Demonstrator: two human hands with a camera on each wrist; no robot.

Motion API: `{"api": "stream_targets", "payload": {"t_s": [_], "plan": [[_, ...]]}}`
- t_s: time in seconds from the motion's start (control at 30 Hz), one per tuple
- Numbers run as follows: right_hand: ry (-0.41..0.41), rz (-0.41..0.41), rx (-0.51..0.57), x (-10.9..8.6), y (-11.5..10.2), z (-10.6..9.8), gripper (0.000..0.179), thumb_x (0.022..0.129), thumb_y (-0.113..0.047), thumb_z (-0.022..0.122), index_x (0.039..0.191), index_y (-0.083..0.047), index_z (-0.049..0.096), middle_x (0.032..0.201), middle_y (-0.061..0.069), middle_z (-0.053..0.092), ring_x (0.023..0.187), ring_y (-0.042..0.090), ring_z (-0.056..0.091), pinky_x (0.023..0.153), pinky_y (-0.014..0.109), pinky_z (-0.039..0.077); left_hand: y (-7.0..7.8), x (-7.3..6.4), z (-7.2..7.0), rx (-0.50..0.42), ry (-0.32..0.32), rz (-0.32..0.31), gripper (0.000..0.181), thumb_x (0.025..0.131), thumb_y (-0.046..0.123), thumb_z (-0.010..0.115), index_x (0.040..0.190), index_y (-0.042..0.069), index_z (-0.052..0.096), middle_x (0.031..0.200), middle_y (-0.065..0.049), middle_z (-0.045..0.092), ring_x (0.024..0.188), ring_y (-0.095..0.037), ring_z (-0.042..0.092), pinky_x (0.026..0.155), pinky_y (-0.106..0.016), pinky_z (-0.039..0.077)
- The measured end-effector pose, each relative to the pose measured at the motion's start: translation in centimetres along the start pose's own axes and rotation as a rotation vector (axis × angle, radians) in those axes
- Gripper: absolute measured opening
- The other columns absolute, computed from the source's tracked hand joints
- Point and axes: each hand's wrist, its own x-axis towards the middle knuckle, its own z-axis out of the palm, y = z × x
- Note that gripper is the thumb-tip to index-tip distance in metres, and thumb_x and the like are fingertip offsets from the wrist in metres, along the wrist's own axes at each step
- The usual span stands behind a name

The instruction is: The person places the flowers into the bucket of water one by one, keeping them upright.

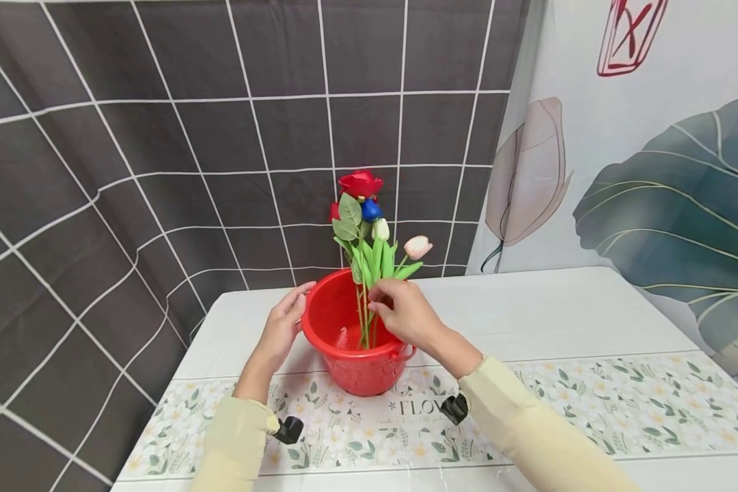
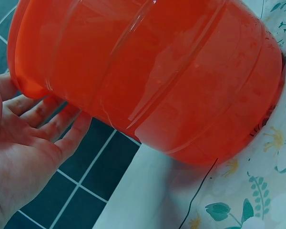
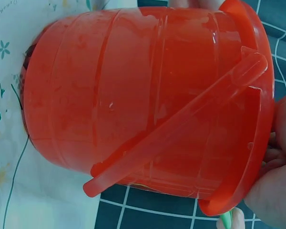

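A red plastic bucket (image 1: 363, 372) stands on the table, with artificial flowers upright inside it. A red rose (image 1: 361, 183) tops the bunch, with a blue bud (image 1: 371, 210), a white tulip (image 1: 380, 229) and a pale pink tulip (image 1: 417, 247) lower down. My right hand (image 1: 408, 311) is over the bucket's right side and pinches a tulip stem between thumb and curled fingers. In the right wrist view that hand is partly hidden behind the rim. My left hand (image 1: 285, 324) rests against the left outer side, its fingers (image 2: 62, 119) extended just below the rim (image 2: 19, 52).
The white table (image 1: 590, 307) carries a printed floral band (image 1: 615, 396). A dark cloth with white grid lines (image 1: 369, 130) hangs behind and at the left; a leaf-patterned curtain (image 1: 682, 205) hangs at the right. The bucket's handle (image 3: 181, 124) lies slanted down its side.
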Motion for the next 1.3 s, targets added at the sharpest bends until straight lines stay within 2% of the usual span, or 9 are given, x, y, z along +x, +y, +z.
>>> {"api": "stream_targets", "payload": {"t_s": [0.3, 0.57, 0.73, 0.97, 1.1, 1.3], "plan": [[0.071, -0.018, 0.006, -0.4, -0.1, -0.2, 0.008, 0.087, 0.0, 0.066, 0.084, -0.007, 0.068, 0.076, 0.0, 0.06, 0.069, 0.013, 0.051, 0.06, 0.026, 0.048, 0.0, 0.0, -0.2, 0.01, 0.002, -0.002, 0.044, 0.104, 0.024, 0.04, 0.144, 0.006, 0.041, 0.144, -0.015, 0.044, 0.13, -0.03, 0.046, 0.1, -0.033, 0.045], [0.117, -0.012, 0.036, -0.6, 0.2, -0.7, 0.007, 0.088, -0.001, 0.066, 0.085, -0.006, 0.069, 0.077, 0.0, 0.062, 0.068, 0.013, 0.052, 0.061, 0.027, 0.049, 0.0, 0.0, -0.1, -0.006, 0.009, -0.008, 0.043, 0.104, 0.021, 0.039, 0.144, 0.005, 0.04, 0.144, -0.016, 0.044, 0.13, -0.03, 0.046, 0.095, -0.026, 0.048], [0.141, 0.006, 0.094, -0.7, 0.4, -1.2, 0.009, 0.089, -0.002, 0.066, 0.083, -0.009, 0.068, 0.072, -0.001, 0.058, 0.064, 0.014, 0.05, 0.057, 0.026, 0.047, 0.0, 0.1, -0.2, 0.0, 0.012, -0.005, 0.043, 0.104, 0.021, 0.04, 0.143, 0.005, 0.041, 0.143, -0.017, 0.045, 0.128, -0.031, 0.047, 0.095, -0.026, 0.049], [0.199, 0.025, 0.107, -1.1, 0.7, -2.0, 0.008, 0.09, -0.003, 0.064, 0.085, -0.005, 0.069, 0.069, -0.001, 0.056, 0.062, 0.015, 0.05, 0.055, 0.026, 0.045, 0.3, 0.4, -0.3, 0.02, -0.003, -0.003, 0.044, 0.105, 0.023, 0.038, 0.143, 0.002, 0.04, 0.143, -0.019, 0.045, 0.128, -0.032, 0.048, 0.094, -0.025, 0.049], [0.253, 0.033, 0.102, -1.4, 1.0, -2.4, 0.01, 0.091, -0.004, 0.064, 0.083, -0.007, 0.068, 0.068, 0.0, 0.055, 0.06, 0.015, 0.049, 0.053, 0.024, 0.045, 0.6, 0.6, -0.4, 0.071, 0.001, -0.006, 0.045, 0.105, 0.026, 0.037, 0.142, 0.001, 0.042, 0.141, -0.019, 0.048, 0.126, -0.033, 0.049, 0.097, -0.029, 0.048], [0.343, 0.003, 0.012, -1.9, 1.9, -3.3, 0.013, 0.092, -0.003, 0.062, 0.08, -0.006, 0.066, 0.071, 0.001, 0.054, 0.063, 0.013, 0.049, 0.055, 0.024, 0.044, 0.9, 1.0, -0.9, 0.23, 0.066, 0.004, 0.044, 0.105, 0.026, 0.038, 0.14, 0.001, 0.045, 0.139, -0.021, 0.05, 0.126, -0.035, 0.05, 0.102, -0.045, 0.044]]}}
